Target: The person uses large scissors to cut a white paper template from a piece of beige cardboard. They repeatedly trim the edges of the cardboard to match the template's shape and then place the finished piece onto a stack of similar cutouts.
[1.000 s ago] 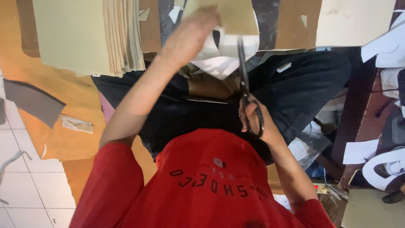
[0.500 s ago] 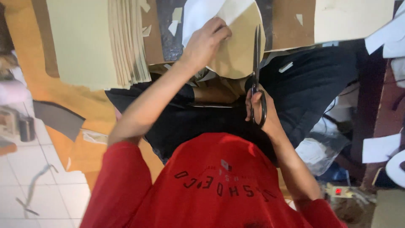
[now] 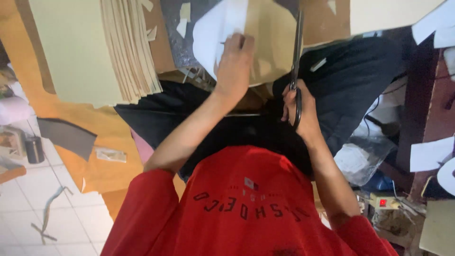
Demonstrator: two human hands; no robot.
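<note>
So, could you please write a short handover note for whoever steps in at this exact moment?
Left hand: pressing down on the tan sheet and the white paper template lying on it, over the lap.
Right hand: gripping the scissors by the handles, blades pointing away along the sheet's right edge.
Nearby: stack of tan sheets to the left; offcuts on the floor.
Done: the sheet's near edge already looks rounded.
Left: the sheet still extends past the template on the right, so cutting there seems unfinished.
</note>
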